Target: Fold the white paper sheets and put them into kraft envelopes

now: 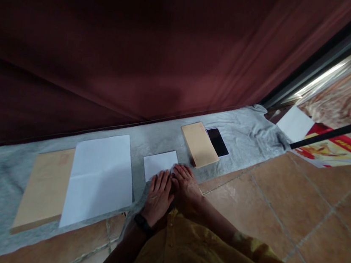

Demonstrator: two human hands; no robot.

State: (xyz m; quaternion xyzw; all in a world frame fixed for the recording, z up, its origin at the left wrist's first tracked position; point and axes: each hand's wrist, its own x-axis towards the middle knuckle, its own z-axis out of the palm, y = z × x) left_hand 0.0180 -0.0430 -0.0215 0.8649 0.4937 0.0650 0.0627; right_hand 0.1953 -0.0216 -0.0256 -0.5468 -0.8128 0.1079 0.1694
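Note:
A small white sheet of paper (159, 162) lies on the grey cloth (155, 139) in front of me. My left hand (159, 194) rests flat on its near edge, fingers stretched out; a dark band circles that wrist. Beside it my right hand (186, 183) lies over the paper's near right corner, fingers extended, the two hands nearly touching. Just beyond the right hand sits a small tan box or envelope stack (200, 144), with a dark-screened phone (217, 142) next to it. To the left is a large white sheet (101, 180), partly over a larger tan envelope stack (45, 188).
A dark red curtain (159, 52) hangs behind the cloth-covered ledge. Tiled floor (281, 204) spreads out at the near side. At the far right are a white sheet (295, 123), a red and yellow printed package (333, 148) and a thin black bar (338, 131).

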